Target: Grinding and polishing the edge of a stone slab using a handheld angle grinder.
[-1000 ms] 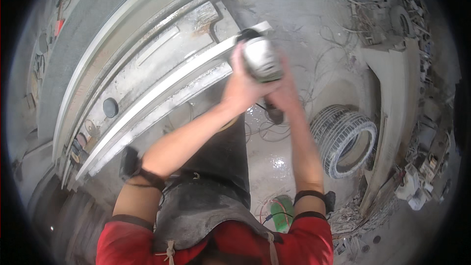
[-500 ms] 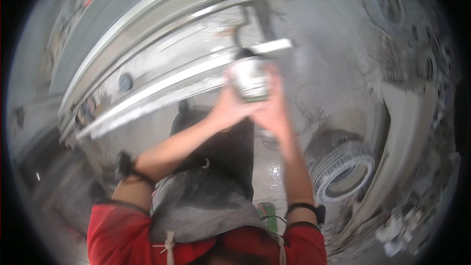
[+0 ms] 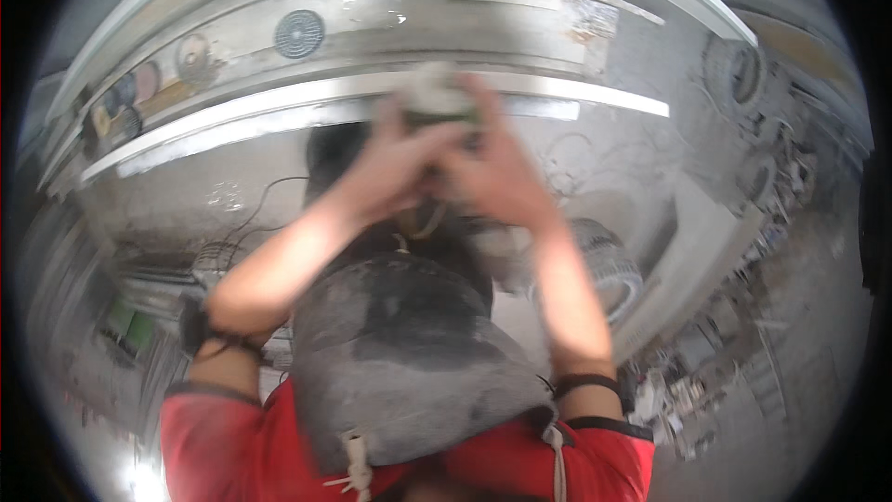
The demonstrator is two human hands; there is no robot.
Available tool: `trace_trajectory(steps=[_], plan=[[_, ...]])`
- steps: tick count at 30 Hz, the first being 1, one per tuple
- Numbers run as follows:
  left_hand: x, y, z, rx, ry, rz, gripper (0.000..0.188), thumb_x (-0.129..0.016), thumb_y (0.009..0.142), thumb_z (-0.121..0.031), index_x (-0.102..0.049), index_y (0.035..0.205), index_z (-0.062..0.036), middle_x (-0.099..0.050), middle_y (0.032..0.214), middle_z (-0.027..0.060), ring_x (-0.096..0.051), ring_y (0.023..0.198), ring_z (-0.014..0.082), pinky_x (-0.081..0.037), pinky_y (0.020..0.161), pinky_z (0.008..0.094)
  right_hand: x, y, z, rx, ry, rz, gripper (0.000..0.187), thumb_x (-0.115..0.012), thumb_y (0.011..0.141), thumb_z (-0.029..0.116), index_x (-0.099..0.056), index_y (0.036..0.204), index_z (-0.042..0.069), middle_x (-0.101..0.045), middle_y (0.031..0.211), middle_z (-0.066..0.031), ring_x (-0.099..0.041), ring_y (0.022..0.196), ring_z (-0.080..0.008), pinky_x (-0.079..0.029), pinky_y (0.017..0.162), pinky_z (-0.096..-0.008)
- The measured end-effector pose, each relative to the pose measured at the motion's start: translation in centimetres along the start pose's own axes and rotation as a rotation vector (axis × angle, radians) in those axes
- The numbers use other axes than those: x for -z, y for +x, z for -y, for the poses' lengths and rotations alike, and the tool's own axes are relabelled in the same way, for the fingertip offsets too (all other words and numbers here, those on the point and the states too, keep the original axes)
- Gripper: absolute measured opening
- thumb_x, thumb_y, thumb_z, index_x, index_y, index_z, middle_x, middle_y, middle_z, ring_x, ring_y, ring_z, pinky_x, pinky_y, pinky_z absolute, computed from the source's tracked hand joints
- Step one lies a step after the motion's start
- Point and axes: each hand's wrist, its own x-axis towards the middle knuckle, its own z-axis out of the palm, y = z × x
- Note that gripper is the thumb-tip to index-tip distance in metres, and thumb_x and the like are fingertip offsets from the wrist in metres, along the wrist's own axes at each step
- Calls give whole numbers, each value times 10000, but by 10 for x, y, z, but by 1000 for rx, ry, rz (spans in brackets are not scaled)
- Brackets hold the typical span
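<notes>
My left hand (image 3: 395, 167) and my right hand (image 3: 492, 172) come together in front of me around a rounded whitish object (image 3: 435, 91) with a dark greenish lower part. Motion blur hides its kind. Fingers of both hands wrap its sides, and my palms nearly meet beneath it. Behind the object runs a long white strip (image 3: 604, 96) along the near edge of the workbench. Whether the object touches that strip I cannot tell.
A dark perforated disc (image 3: 299, 34) lies on the workbench (image 3: 390, 23), with several more discs (image 3: 147, 81) at its left end. Tyres (image 3: 604, 270) lie on the right, by a long pale panel (image 3: 660, 270). Rubble (image 3: 683, 395) and a cable (image 3: 265, 195) are on the floor.
The view has swung, and the bench now runs more level across it. My hands, still around the whitish object, sit farther left in the picture. More discs show at the left.
</notes>
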Motion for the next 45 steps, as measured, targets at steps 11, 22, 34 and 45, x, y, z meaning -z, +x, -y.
trace_trajectory(steps=[11, 22, 34, 45], plan=[[51, -29, -8, 205, 9, -90, 338, -560, 974, -392, -565, 1205, -145, -624, 869, -43, -603, 723, 48, -463, 542, 232, -4, 26, 45, -121, -124, 204, 863, -683, 806, 411, -262, 1474, 62, -676, 919, -303, -659, 865, -502, -529, 835, -524], [-249, 178, 84, 245, 212, 175, 1063, -787, 792, -290, -42, 1510, -47, -436, 1312, 260, -633, 1039, 347, -629, 649, 394, 254, -96, -91, -109, 399, -426, 706, -671, 926, 184, -273, 1502, 96, -493, 1373, -180, -568, 1194, -286, -502, 997, -419], [-242, 147, 77, 15, 192, 66, 1004, -765, 819, -306, -48, 1467, -32, -498, 1223, 239, -617, 1065, 313, -593, 592, 335, 257, -85, -79, -192, 162, -190, 765, -717, 865, 236, -305, 1501, 132, -482, 1407, -200, -547, 1225, -304, -470, 1033, -424], [-125, 77, 44, 133, 138, 50, 1258, -798, 734, -350, 145, 1514, -57, -411, 1393, 324, -647, 1029, 330, -556, 492, 312, 118, -58, -24, -188, 175, -266, 776, -688, 880, 154, -260, 1522, 64, -455, 1426, -167, -468, 1298, -256, -383, 1095, -391]])
